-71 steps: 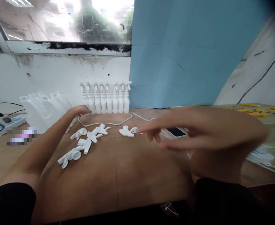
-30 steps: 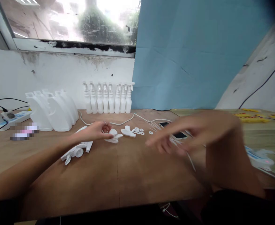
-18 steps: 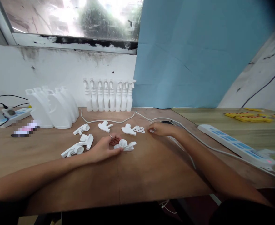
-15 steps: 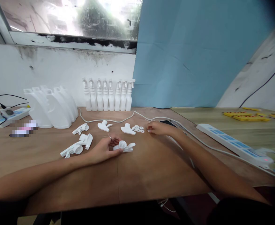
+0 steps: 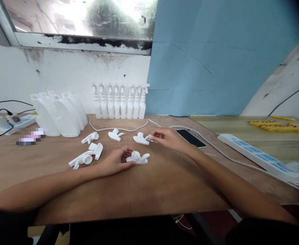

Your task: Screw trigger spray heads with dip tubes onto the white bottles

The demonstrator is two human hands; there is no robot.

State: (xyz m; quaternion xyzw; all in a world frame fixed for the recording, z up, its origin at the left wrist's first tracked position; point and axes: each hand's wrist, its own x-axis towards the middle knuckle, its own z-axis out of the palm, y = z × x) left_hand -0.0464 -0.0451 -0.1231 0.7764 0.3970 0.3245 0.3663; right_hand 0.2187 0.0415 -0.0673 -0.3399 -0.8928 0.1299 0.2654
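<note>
My left hand (image 5: pixel 120 160) rests on the table with thumb and fingers closed around the left side of a white trigger spray head (image 5: pixel 139 158), whose round collar faces up. Over a small group of white ring washers (image 5: pixel 148 137) is my right hand (image 5: pixel 166 137). Its thumb and fingertips are pinched together and cover some of the rings, so what they grip is hidden. Just left of the rings lies another spray head (image 5: pixel 140 138). More spray heads lie on the table: one (image 5: pixel 116 134) behind my left hand and several (image 5: pixel 84 159) to its left.
White spray bottles (image 5: pixel 120 107) line the wall, and large white jugs (image 5: pixel 63 115) stand at the back left. A phone (image 5: pixel 191 138) lies beyond my right forearm. A white cable (image 5: pixel 113 129), a power strip (image 5: pixel 259 156) and yellow pieces (image 5: pixel 277 126) are also around.
My right hand has moved left from beside the rings to over them, uncovering more of the phone. My left hand keeps its hold on the spray head. The view has shifted slightly.
</note>
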